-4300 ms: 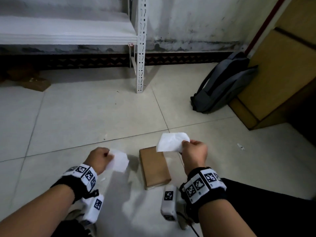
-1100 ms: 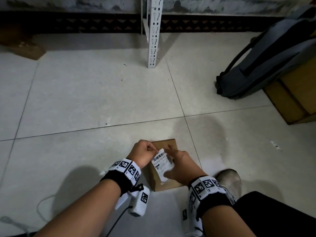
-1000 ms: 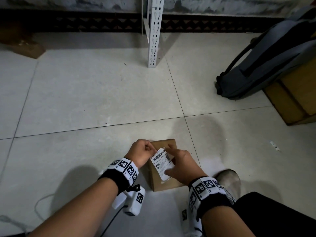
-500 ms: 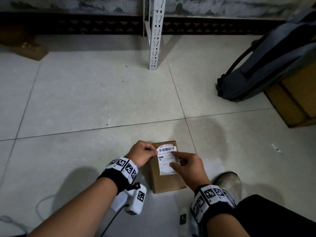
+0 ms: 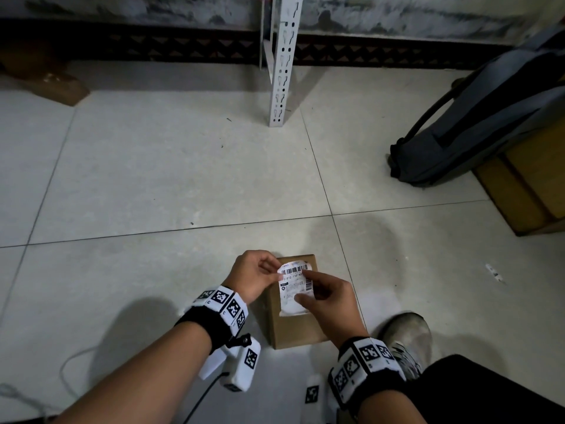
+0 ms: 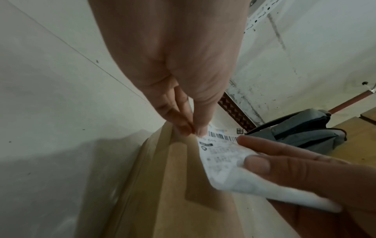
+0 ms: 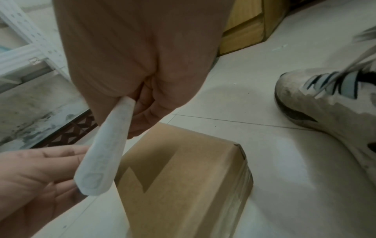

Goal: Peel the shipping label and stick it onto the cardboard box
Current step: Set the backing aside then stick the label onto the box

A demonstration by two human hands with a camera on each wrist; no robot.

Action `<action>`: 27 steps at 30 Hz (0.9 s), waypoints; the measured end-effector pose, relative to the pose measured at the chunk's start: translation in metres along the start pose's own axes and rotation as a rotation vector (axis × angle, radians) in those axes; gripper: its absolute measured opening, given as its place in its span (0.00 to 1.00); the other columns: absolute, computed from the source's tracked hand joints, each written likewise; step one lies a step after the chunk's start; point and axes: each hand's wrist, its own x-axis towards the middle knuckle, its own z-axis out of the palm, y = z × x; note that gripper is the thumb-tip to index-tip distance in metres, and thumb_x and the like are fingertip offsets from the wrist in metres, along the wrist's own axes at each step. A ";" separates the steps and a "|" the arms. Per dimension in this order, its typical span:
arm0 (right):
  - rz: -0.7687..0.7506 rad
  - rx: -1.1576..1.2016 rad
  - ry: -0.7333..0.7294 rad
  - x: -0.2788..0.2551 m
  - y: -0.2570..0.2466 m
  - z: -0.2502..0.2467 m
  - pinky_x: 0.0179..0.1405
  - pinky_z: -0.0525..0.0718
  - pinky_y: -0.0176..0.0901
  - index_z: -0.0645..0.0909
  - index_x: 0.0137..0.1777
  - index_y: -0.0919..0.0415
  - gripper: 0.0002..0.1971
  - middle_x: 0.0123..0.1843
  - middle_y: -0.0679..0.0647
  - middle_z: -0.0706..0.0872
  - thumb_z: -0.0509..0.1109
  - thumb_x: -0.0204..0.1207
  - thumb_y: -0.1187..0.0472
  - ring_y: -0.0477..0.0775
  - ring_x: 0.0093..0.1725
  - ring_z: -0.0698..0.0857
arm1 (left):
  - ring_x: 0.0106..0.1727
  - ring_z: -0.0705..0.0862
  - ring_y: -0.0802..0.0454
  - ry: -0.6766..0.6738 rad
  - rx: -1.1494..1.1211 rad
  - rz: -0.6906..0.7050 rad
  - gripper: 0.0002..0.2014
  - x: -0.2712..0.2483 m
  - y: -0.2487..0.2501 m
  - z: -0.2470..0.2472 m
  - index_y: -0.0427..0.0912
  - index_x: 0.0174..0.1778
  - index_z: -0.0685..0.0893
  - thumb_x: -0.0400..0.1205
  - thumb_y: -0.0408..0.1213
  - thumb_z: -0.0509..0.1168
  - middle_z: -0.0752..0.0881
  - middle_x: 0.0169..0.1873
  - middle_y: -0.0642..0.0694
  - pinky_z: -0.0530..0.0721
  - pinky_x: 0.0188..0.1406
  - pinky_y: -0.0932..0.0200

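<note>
A small brown cardboard box (image 5: 301,330) lies on the tiled floor in front of me. Just above its top hangs the white shipping label (image 5: 294,291), barcode end away from me. My left hand (image 5: 256,274) pinches the label's far left corner. My right hand (image 5: 328,296) holds its right edge between thumb and fingers. In the left wrist view the label (image 6: 221,154) hovers over the box (image 6: 183,201), casting a shadow on it. The right wrist view shows the label (image 7: 105,154) edge-on, above the box (image 7: 183,185).
A white slotted shelf post (image 5: 281,65) stands on the floor ahead. A grey backpack (image 5: 477,127) leans on a wooden cabinet (image 5: 538,175) at the right. My shoe (image 5: 406,338) is beside the box. A brown parcel (image 5: 46,84) lies far left.
Earlier each hand held a separate white sheet. Since then both hands brought the label over the box, turned it straight with the box, and moved it toward the far end.
</note>
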 end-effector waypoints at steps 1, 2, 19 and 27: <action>0.010 0.022 0.004 0.000 0.000 -0.001 0.54 0.92 0.46 0.89 0.63 0.62 0.24 0.48 0.50 0.95 0.83 0.65 0.74 0.45 0.48 0.94 | 0.41 0.92 0.47 0.018 -0.004 0.008 0.08 0.000 -0.001 0.001 0.42 0.38 0.90 0.67 0.28 0.80 0.93 0.35 0.45 0.89 0.46 0.57; 0.016 0.031 0.004 -0.001 0.000 -0.002 0.54 0.92 0.45 0.89 0.62 0.61 0.24 0.49 0.50 0.95 0.83 0.65 0.74 0.45 0.49 0.94 | 0.40 0.91 0.46 0.032 -0.005 0.012 0.08 0.001 -0.001 0.002 0.43 0.37 0.90 0.68 0.27 0.79 0.92 0.35 0.45 0.89 0.46 0.56; -0.007 -0.242 -0.026 0.001 0.003 0.009 0.39 0.80 0.17 0.85 0.71 0.58 0.29 0.42 0.39 0.87 0.76 0.67 0.71 0.34 0.42 0.87 | 0.38 0.90 0.59 0.088 0.204 0.000 0.03 -0.003 0.000 0.011 0.44 0.37 0.95 0.73 0.38 0.77 0.93 0.34 0.53 0.87 0.45 0.64; 0.008 -0.250 -0.044 0.005 0.001 0.016 0.37 0.77 0.14 0.84 0.72 0.60 0.29 0.48 0.48 0.89 0.73 0.68 0.72 0.43 0.45 0.88 | 0.33 0.88 0.61 0.119 0.222 0.021 0.00 -0.001 0.003 0.013 0.41 0.35 0.93 0.70 0.33 0.78 0.92 0.31 0.51 0.81 0.36 0.72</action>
